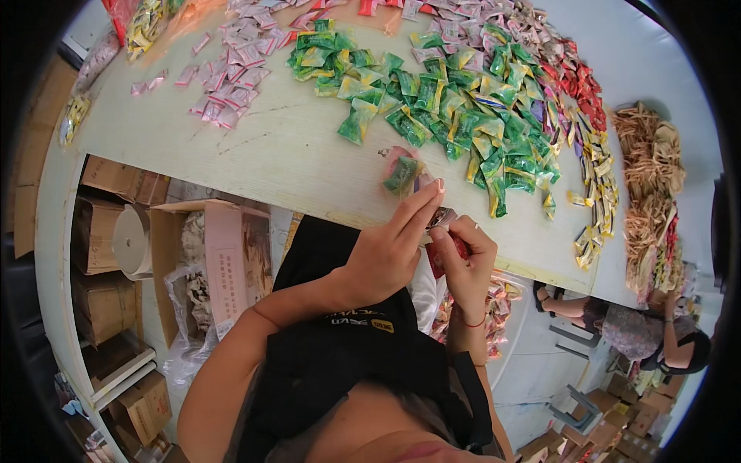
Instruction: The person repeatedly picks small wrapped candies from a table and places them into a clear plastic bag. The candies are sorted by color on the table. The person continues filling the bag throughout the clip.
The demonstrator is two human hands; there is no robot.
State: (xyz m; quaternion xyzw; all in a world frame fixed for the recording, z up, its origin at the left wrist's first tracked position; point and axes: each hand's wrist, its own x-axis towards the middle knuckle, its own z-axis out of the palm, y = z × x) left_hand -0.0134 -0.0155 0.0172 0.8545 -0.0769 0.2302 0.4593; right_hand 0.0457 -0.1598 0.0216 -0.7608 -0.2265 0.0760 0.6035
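My left hand (pixel 393 249) reaches over the table's near edge, its fingers together and pointing up at a clear bag (pixel 405 173) holding a green packet and other small packets. Whether those fingers pinch the bag's edge cannot be told. Just to the right, my right hand (pixel 469 254) pinches small packets, among them a dark red packet (pixel 438 258) and a brown-and-silver one (pixel 442 218). A ring and a red wrist cord are on my right hand. Beyond both hands lies a heap of green-and-yellow packets (pixel 428 92) on the pale tabletop (pixel 289 156).
Pink-and-white packets (pixel 234 81) lie at the table's left, yellow ones (pixel 599 191) and red ones (pixel 584 87) at its right. Below stand an open carton (pixel 223 260) and a tub of red packets (pixel 499 312). A person (pixel 637 335) is at work at the far right, beside raffia-like bundles (pixel 654 150).
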